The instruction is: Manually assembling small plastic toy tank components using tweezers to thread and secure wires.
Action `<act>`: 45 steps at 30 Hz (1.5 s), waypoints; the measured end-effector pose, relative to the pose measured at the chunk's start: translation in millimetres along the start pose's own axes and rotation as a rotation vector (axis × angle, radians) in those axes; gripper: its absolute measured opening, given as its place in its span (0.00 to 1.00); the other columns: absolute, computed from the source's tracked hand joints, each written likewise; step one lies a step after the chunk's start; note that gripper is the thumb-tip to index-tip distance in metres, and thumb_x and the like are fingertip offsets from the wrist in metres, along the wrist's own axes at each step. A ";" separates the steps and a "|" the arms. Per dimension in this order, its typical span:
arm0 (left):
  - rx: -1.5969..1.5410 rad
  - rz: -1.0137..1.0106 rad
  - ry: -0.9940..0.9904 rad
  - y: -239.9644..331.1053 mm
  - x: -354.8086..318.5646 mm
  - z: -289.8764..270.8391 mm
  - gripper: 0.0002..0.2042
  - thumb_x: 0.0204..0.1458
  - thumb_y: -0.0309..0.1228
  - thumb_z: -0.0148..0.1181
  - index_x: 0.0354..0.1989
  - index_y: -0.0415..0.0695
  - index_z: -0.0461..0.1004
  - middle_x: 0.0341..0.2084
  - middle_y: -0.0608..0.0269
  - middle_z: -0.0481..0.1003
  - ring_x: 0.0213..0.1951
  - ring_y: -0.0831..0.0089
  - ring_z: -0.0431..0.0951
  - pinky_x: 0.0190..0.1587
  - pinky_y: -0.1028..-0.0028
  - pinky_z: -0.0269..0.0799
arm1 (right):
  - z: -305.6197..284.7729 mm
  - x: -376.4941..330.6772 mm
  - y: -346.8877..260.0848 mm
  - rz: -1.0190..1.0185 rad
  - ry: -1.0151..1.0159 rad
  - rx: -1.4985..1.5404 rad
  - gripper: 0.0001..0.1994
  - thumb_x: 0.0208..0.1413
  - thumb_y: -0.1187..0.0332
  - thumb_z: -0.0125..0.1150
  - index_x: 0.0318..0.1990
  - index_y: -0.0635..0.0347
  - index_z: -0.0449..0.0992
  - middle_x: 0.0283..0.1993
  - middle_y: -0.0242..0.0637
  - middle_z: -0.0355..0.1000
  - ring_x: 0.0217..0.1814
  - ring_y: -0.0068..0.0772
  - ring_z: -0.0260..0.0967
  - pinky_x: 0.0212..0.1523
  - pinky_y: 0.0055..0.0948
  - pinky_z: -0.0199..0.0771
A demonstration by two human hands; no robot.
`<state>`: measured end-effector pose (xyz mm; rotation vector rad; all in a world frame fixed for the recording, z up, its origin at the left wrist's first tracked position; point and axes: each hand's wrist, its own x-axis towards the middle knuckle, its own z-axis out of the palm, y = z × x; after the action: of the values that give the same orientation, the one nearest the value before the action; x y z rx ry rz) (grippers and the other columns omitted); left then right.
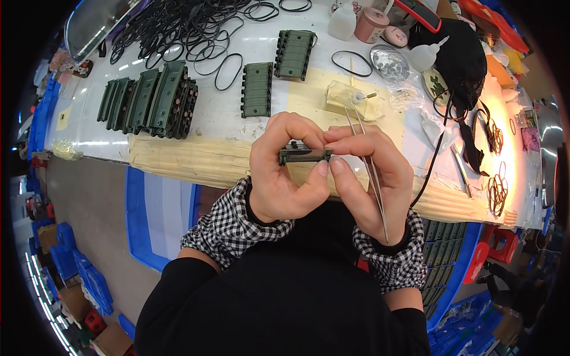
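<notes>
Between my two hands, in front of the table's near edge, is a small dark green plastic toy-like part (304,156). My left hand (267,169) is closed, its thumb and fingers pinching the part's left side and underside. At the part's right end, the thumb and forefinger of my right hand (387,169) press on it. A pair of metal tweezers (378,193) also lies in my right hand, tips pointing away toward the table. Past my hands, similar green ribbed parts (256,89) lie on the table, and several more stand in a row (145,101) at the left.
Many black rubber bands (178,26) are heaped at the back. Beyond my right hand sits a tape-wrapped block (350,99) with a thin stick. White squeeze bottles (342,22), a foil dish (389,63) and a black mesh bag (460,62) crowd the right. Blue trays (132,219) flank me below.
</notes>
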<state>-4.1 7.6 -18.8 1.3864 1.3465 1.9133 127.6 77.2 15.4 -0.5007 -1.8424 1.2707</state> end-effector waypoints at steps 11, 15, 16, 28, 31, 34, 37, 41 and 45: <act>0.134 0.191 -0.024 -2.4 0.2 -6.1 0.12 0.31 0.24 0.57 0.29 0.42 0.67 0.25 0.62 0.72 0.27 0.71 0.66 0.42 0.71 0.58 | 3.9 -5.9 -3.7 0.016 -0.007 0.025 0.08 0.44 0.79 0.61 0.34 0.63 0.76 0.38 0.42 0.73 0.42 0.35 0.72 0.44 0.29 0.71; 0.110 0.141 -0.049 -1.2 2.2 -4.4 0.11 0.34 0.24 0.58 0.29 0.41 0.66 0.26 0.60 0.71 0.28 0.71 0.66 0.41 0.71 0.60 | 0.7 -6.6 -0.7 -0.045 0.021 -0.017 0.08 0.43 0.79 0.62 0.34 0.63 0.75 0.35 0.42 0.73 0.39 0.36 0.72 0.40 0.28 0.72; 0.069 0.111 -0.065 -1.1 1.5 0.1 0.11 0.35 0.24 0.58 0.29 0.41 0.66 0.27 0.58 0.71 0.28 0.71 0.66 0.41 0.72 0.61 | -2.4 -6.9 -1.5 -0.057 0.027 -0.037 0.08 0.43 0.79 0.62 0.34 0.63 0.75 0.34 0.41 0.73 0.38 0.36 0.72 0.39 0.28 0.72; -0.923 -0.714 -0.290 17.7 0.5 5.2 0.26 0.47 0.27 0.50 0.57 0.37 0.55 0.47 0.49 0.65 0.52 0.55 0.68 0.55 0.53 0.68 | -211.6 -44.9 25.9 -0.106 0.583 -0.940 0.16 0.67 0.68 0.36 0.48 0.69 0.71 0.52 0.49 0.68 0.54 0.40 0.67 0.57 0.34 0.63; -0.846 -0.862 -0.296 19.9 -1.2 9.5 0.26 0.49 0.22 0.47 0.59 0.37 0.54 0.47 0.50 0.66 0.52 0.59 0.68 0.56 0.52 0.68 | -333.8 -56.6 47.2 0.238 0.780 -1.096 0.17 0.65 0.60 0.43 0.41 0.62 0.76 0.36 0.41 0.76 0.35 0.33 0.74 0.38 0.36 0.72; -0.878 -0.854 -0.276 16.8 -7.0 11.8 0.26 0.51 0.20 0.45 0.61 0.36 0.53 0.48 0.50 0.66 0.52 0.61 0.69 0.57 0.52 0.66 | -426.5 -30.3 76.9 0.494 0.647 -1.408 0.15 0.59 0.57 0.52 0.37 0.59 0.79 0.33 0.44 0.77 0.37 0.40 0.75 0.38 0.36 0.72; -0.888 -0.857 -0.272 19.6 -13.2 11.1 0.25 0.51 0.20 0.46 0.60 0.36 0.53 0.48 0.51 0.66 0.52 0.61 0.70 0.58 0.52 0.65 | -479.2 -3.9 101.7 0.689 0.522 -1.490 0.15 0.54 0.55 0.59 0.34 0.58 0.79 0.32 0.42 0.77 0.36 0.38 0.76 0.38 0.35 0.72; -0.882 -0.883 -0.292 24.4 -18.3 9.5 0.25 0.52 0.20 0.46 0.60 0.36 0.54 0.48 0.53 0.67 0.52 0.61 0.70 0.58 0.51 0.66 | -505.1 31.1 141.1 1.124 0.428 -1.503 0.16 0.48 0.54 0.64 0.37 0.56 0.80 0.41 0.41 0.78 0.44 0.38 0.75 0.45 0.37 0.74; -0.851 -0.928 -0.255 26.5 -19.2 5.6 0.24 0.52 0.20 0.47 0.60 0.37 0.55 0.48 0.54 0.67 0.52 0.62 0.70 0.58 0.51 0.66 | -494.8 48.6 138.3 1.309 0.281 -1.407 0.18 0.45 0.56 0.66 0.41 0.58 0.80 0.41 0.42 0.77 0.44 0.35 0.75 0.44 0.36 0.75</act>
<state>14.1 -16.5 -4.6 0.4162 0.6754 1.3099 479.8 453.3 -15.1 -2.7370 -1.8401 0.1739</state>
